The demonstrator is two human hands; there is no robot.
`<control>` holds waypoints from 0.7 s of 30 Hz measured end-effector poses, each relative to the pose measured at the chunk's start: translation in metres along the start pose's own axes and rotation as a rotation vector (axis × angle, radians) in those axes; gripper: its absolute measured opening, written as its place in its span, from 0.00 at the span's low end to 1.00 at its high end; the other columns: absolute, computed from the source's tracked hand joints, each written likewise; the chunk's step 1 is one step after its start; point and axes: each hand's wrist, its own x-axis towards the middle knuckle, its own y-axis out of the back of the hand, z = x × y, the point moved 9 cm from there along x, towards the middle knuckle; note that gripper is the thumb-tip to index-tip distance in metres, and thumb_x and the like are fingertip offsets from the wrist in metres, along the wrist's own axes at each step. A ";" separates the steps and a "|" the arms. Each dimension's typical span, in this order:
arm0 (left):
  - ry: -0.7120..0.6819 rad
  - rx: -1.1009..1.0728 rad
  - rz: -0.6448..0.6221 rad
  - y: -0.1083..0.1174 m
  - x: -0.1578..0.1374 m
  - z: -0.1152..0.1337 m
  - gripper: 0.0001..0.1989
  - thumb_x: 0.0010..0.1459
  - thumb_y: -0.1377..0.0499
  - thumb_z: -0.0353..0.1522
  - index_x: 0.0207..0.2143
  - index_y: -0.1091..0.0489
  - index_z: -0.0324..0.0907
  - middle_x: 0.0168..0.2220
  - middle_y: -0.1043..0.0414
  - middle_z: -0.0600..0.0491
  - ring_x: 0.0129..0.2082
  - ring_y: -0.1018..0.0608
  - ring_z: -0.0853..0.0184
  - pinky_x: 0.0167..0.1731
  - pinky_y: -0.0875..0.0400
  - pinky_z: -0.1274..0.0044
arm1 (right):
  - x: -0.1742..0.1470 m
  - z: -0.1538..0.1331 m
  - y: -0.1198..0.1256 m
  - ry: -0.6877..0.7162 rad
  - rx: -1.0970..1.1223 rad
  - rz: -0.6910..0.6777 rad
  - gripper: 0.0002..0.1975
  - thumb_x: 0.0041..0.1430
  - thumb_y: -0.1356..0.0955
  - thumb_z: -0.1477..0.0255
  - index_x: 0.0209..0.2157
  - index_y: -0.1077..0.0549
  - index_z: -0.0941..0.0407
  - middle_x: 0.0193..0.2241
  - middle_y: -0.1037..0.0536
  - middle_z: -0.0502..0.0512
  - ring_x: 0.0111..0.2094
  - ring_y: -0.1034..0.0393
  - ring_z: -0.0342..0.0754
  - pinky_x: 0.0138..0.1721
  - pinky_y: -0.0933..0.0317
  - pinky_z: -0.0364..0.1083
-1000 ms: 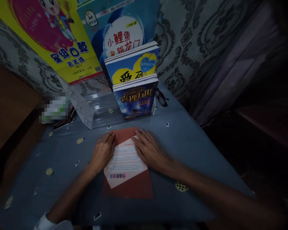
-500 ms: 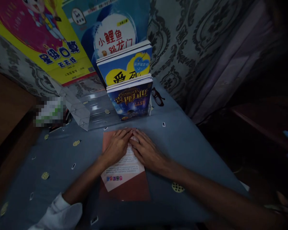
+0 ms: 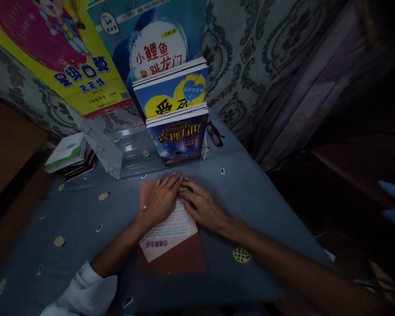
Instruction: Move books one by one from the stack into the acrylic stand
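My left hand [image 3: 164, 197] lies palm down with its fingers stretched over the upper part of a white printed sheet [image 3: 173, 230]. This sheet lies tilted on a reddish-orange booklet or paper [image 3: 187, 259] on the table. From the other side, my right hand [image 3: 204, 206] reaches in with slightly bent fingers, and its fingertips meet those of my left hand near the sheet's top. A dark gap shows between its fingers and thumb. The sheet's upper part is hidden under both hands. Both hands look open, resting on the paper.
A clear acrylic rack [image 3: 108, 153] stands behind my hands, with a dark blue book [image 3: 181, 138] and other books upright at its right. Glasses [image 3: 214, 134] lie beside it. A book stack [image 3: 69, 153] sits at the left. The blue tablecloth [image 3: 250, 197] slopes off at the right edge.
My right hand's knuckles have lifted slightly, widening the gap by the thumb. My left hand stays nearly in place. The view has shifted a little.
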 end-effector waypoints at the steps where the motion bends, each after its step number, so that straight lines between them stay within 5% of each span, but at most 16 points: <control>1: 0.006 0.005 0.003 0.000 0.000 0.000 0.27 0.65 0.53 0.23 0.66 0.41 0.39 0.64 0.35 0.42 0.65 0.35 0.56 0.57 0.37 0.62 | 0.000 0.001 0.000 -0.003 0.007 -0.005 0.16 0.66 0.39 0.77 0.49 0.25 0.54 0.54 0.28 0.63 0.62 0.36 0.58 0.60 0.35 0.61; 21: 0.041 0.012 -0.003 0.004 0.000 -0.003 0.26 0.66 0.54 0.23 0.65 0.39 0.40 0.66 0.37 0.45 0.65 0.35 0.57 0.56 0.37 0.63 | 0.008 0.030 0.014 -0.096 0.200 0.096 0.20 0.61 0.39 0.79 0.51 0.27 0.53 0.46 0.23 0.59 0.50 0.27 0.53 0.54 0.32 0.57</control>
